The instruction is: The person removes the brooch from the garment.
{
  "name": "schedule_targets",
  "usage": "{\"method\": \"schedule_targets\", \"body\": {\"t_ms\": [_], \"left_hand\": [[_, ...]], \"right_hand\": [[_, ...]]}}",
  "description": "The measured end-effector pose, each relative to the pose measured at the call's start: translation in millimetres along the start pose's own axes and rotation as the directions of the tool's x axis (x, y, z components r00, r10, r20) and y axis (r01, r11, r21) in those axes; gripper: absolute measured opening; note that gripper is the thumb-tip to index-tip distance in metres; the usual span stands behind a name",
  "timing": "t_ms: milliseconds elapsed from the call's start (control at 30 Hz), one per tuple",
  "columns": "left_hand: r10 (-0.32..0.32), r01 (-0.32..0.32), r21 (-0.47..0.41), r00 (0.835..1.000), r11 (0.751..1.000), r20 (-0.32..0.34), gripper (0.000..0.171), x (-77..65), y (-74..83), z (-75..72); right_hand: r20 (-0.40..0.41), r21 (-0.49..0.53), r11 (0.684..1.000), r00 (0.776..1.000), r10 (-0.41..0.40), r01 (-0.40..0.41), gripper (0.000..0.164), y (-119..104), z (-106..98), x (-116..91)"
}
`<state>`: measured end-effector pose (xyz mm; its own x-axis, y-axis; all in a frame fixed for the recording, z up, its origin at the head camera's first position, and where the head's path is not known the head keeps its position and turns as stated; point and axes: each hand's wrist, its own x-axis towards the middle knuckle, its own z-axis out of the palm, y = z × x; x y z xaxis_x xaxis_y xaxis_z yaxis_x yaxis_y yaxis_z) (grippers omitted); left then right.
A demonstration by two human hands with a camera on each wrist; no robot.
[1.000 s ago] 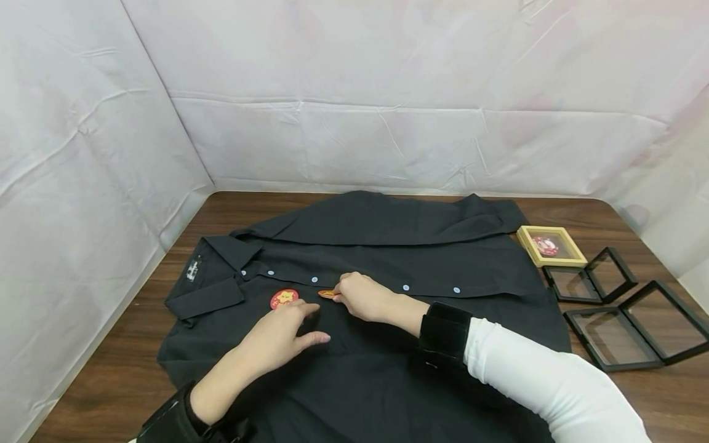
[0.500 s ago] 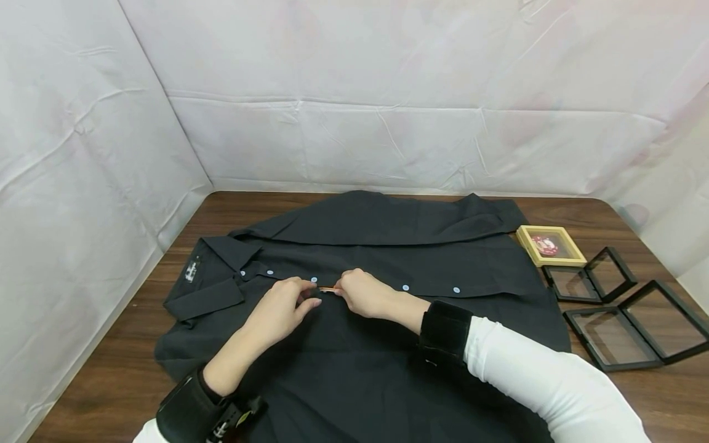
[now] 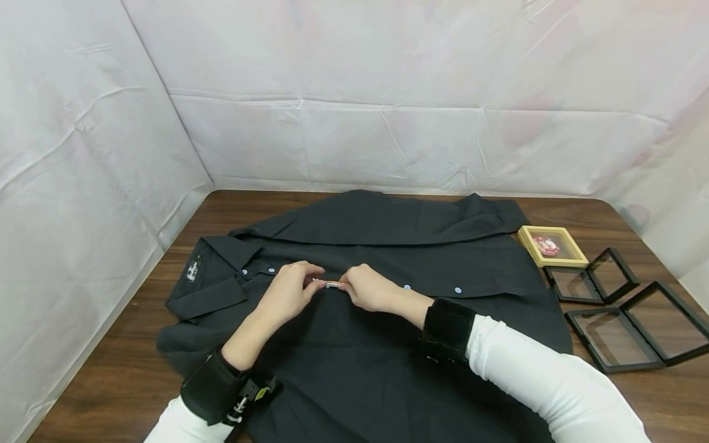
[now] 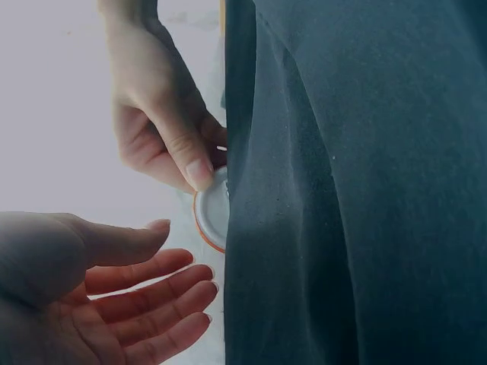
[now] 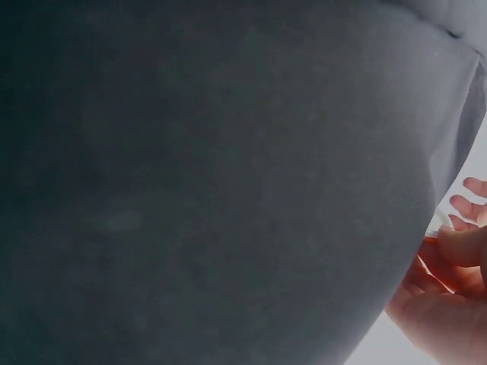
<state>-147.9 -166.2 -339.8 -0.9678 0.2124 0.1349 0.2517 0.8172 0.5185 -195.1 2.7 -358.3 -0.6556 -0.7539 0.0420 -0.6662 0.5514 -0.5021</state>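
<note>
A black button-up shirt [image 3: 354,363] lies spread on the table, its collar to the left. Over its button placket, my right hand [image 3: 370,289] pinches a round pin badge [image 3: 333,284] tilted on edge. The left wrist view shows the white back and orange rim of the badge [image 4: 210,211], partly covered by shirt cloth; the right thumb lies on it. My left hand [image 3: 289,290] is just left of the badge, thumb and fingers spread apart; in the left wrist view, the left fingers [image 4: 152,304] stand a little below it, holding nothing.
At the right lie a yellow-framed case [image 3: 554,246] with a reddish badge inside and two black-framed clear cases, a smaller one [image 3: 589,280] and a larger one [image 3: 637,329], both unfolded. White cloth walls [image 3: 354,147] surround the wooden table [image 3: 111,369].
My left hand has moved right and up to the badge, covering the spot where a red-and-yellow badge showed on the shirt. The held badge has tipped so its pale back shows.
</note>
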Motion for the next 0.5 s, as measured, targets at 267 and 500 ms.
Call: {"method": "schedule_targets", "body": {"t_ms": [267,500], "left_hand": [[-0.012,0.012,-0.049,1.0,0.999,0.006,0.021,10.2,-1.6,0.6],[-0.032,0.033,-0.073,0.999,0.997,0.017,0.02,17.1,-6.4,3.3]], "right_hand": [[0.011,0.076,0.996,0.999,0.053,-0.054,0.018,5.0,-2.6,1.0],[0.023,0.114,0.989,0.995,0.097,-0.099,0.019,5.8,-6.5,1.4]]}}
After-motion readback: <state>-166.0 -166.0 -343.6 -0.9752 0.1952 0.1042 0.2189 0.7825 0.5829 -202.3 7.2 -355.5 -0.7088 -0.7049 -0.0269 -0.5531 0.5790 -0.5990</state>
